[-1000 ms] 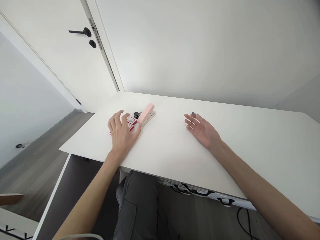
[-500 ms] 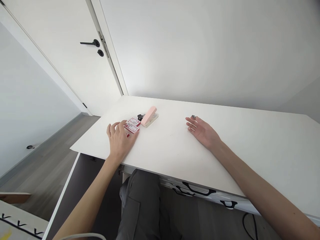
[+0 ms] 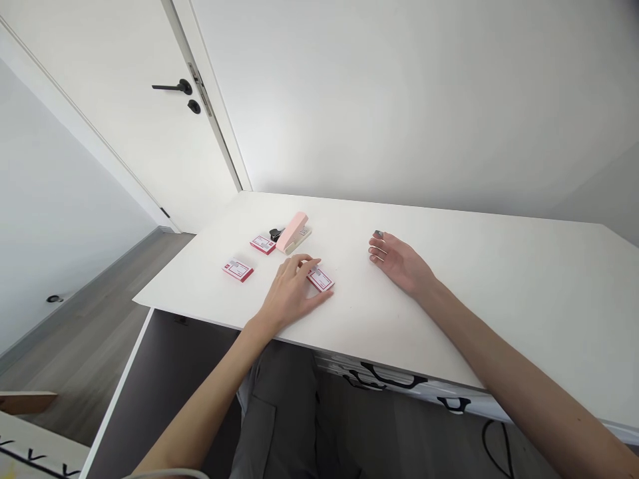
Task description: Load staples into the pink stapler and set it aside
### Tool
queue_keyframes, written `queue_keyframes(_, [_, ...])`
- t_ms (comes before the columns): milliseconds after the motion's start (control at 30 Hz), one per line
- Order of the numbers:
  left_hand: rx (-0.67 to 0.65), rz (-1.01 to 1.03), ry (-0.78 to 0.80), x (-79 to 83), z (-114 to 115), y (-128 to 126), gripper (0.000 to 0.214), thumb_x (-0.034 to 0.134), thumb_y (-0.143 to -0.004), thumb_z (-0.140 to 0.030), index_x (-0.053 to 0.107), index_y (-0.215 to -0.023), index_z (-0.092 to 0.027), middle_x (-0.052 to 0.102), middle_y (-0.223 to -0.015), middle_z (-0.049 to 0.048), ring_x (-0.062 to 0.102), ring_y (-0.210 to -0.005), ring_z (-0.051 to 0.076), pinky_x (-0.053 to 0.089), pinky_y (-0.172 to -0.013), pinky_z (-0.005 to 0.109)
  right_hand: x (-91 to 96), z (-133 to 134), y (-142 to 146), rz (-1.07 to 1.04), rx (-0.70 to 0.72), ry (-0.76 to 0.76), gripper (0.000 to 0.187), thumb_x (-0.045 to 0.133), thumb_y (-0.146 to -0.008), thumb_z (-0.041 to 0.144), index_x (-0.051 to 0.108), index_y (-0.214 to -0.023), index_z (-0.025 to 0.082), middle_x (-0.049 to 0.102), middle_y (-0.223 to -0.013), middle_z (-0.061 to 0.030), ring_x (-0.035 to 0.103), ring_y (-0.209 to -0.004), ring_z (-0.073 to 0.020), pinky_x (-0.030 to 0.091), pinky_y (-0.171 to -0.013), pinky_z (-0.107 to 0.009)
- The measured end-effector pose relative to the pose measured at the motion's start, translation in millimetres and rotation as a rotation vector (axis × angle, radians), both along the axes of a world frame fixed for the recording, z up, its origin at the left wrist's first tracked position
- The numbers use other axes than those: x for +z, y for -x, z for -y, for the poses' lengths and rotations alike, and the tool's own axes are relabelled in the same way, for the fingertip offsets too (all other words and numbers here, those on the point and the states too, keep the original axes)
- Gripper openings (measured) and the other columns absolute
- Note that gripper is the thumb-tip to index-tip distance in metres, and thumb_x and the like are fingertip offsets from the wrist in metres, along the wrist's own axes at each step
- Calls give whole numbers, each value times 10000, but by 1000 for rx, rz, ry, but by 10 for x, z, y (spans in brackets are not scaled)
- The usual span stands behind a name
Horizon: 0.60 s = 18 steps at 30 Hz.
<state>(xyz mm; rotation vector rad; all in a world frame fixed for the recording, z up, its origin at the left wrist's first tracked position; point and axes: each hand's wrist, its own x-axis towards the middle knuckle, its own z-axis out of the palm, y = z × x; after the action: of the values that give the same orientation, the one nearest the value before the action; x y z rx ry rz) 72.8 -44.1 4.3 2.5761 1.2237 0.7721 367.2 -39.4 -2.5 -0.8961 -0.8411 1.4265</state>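
My left hand [image 3: 289,293] has its thumb and fingers around a small red-and-white box [image 3: 320,278] at the table's near middle. Its palm and curled fingers cover the box's left end. Two similar boxes lie farther left, one nearer the front [image 3: 238,269] and one farther back [image 3: 263,244]. Beside the back box stands a pink-and-cream stapler [image 3: 293,233], with a small black object [image 3: 275,234] against its left side. To the right, my right hand [image 3: 402,265] rests palm inward, its lower fingers loosely curled. A small grey piece [image 3: 379,234] shows at its upper fingertips; its kind is unclear.
The white table [image 3: 474,299] runs along a wall, with black-handled drawers [image 3: 394,379] below its front edge. A door [image 3: 124,100] with a black handle is at back left. A black cable [image 3: 499,449] hangs at lower right.
My left hand has moved right from the group of boxes, bringing one box with it to the table's middle. Two boxes stay at left. My right hand is nearly still.
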Motion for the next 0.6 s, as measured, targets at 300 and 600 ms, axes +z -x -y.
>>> queue_keyframes(300, [-111, 51, 207, 11, -216, -48, 466, 783, -882, -549, 708, -1247, -269, 644, -1310, 98, 652, -1214, 313, 553, -1052, 487, 11, -17, 4, 19, 13, -6, 285, 854, -827, 561, 791, -984, 331, 765, -1046, 0, 706, -956, -196, 576, -875, -348])
queue_keyframes(600, [-22, 213, 221, 73, -289, -211, 378, 777, -884, -521, 684, -1128, -247, 753, -1148, 44, 690, -919, 216, 566, -815, 373, 39, 39, 71, 171, 139, -92, 291, 834, -857, 567, 812, -959, 295, 750, -1101, -32, 739, -1098, -259, 603, -862, -372])
